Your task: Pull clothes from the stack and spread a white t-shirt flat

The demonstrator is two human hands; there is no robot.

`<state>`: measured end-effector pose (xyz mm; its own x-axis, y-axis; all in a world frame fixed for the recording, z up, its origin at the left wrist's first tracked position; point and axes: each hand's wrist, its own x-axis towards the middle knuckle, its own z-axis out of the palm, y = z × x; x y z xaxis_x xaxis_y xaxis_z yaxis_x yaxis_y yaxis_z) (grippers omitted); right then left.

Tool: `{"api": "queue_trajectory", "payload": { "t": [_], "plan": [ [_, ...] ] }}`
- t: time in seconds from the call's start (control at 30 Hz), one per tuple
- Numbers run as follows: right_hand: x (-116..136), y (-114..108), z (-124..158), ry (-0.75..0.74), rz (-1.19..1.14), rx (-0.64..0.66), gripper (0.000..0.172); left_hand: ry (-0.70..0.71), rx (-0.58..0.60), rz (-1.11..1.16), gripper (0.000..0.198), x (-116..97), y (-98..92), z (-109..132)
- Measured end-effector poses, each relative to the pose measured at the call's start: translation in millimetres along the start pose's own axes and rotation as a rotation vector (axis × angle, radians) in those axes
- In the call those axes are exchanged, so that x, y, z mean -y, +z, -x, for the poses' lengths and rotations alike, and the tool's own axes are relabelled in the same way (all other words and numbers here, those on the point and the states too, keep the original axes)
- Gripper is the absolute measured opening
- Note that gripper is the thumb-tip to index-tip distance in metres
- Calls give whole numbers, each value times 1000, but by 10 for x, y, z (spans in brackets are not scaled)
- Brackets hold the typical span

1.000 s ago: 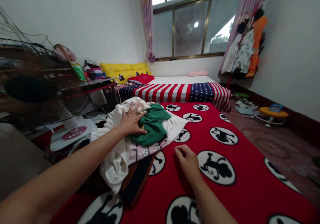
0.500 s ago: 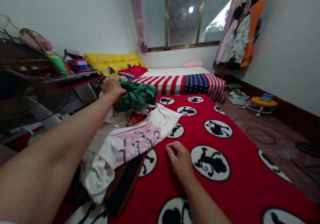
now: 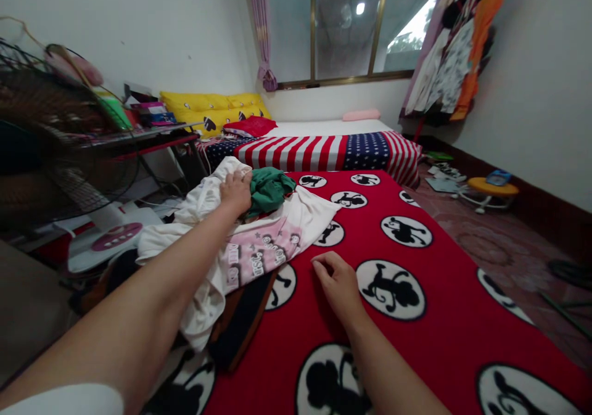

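My left hand (image 3: 237,192) lies on a heap of clothes, its fingers spread over a bunched white garment (image 3: 203,196) and reaching the edge of a crumpled green garment (image 3: 271,190). In front of it a white shirt with a pink printed panel (image 3: 259,251) is spread across the heap. Beneath that shirt, a brown garment with a dark band (image 3: 245,319) sticks out. My right hand (image 3: 340,282) hovers over or rests on the red bedspread (image 3: 319,316), loosely curled, thumb a little apart, holding nothing. It is apart from the clothes.
A fan (image 3: 69,150) stands close on the left, before a cluttered table (image 3: 161,132). Behind is another bed with a striped, starred cover (image 3: 296,153) and yellow pillows (image 3: 215,110). Clothes hang at the right (image 3: 456,63); an orange stool (image 3: 493,187) stands on the floor.
My left hand has moved right and lowered the green garment onto the heap; its fingers now lie over the white cloth. My right hand has hardly moved. The view has shifted slightly.
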<state>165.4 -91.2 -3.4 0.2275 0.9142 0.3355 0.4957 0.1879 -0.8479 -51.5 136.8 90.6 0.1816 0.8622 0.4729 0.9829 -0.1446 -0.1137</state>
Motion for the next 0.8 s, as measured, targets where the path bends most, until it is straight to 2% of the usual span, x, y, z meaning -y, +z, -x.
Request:
{"api": "queue_trajectory", "payload": {
  "t": [0.13, 0.2, 0.3, 0.4, 0.47, 0.63, 0.7, 0.8],
  "plan": [
    [-21, -10, 9, -8, -41, 0, 17, 184, 71, 9, 79, 133, -179, 203],
    [-32, -13, 10, -10, -57, 4, 17, 256, 61, 45, 86, 200, -301, 351],
    [-58, -13, 9, -18, -73, 8, 18, 356, 21, 108, 75, 308, -491, 667],
    [-92, -9, 10, -23, -104, 10, 18, 447, 100, 156, 57, 440, -624, 1073],
    [-109, -5, 13, -25, -123, 14, 19, 457, 190, 169, 60, 537, -663, 1342],
    [-114, -4, 19, -13, -134, 25, 23, 342, 310, 87, 92, 686, -653, 1791],
    [-111, -7, 21, -14, -133, 27, 23, 318, 296, 50, 97, 662, -640, 1869],
    [-120, -15, 22, -14, -127, 30, 23, 287, 232, -7, 89, 562, -643, 1902]
  ]
}}
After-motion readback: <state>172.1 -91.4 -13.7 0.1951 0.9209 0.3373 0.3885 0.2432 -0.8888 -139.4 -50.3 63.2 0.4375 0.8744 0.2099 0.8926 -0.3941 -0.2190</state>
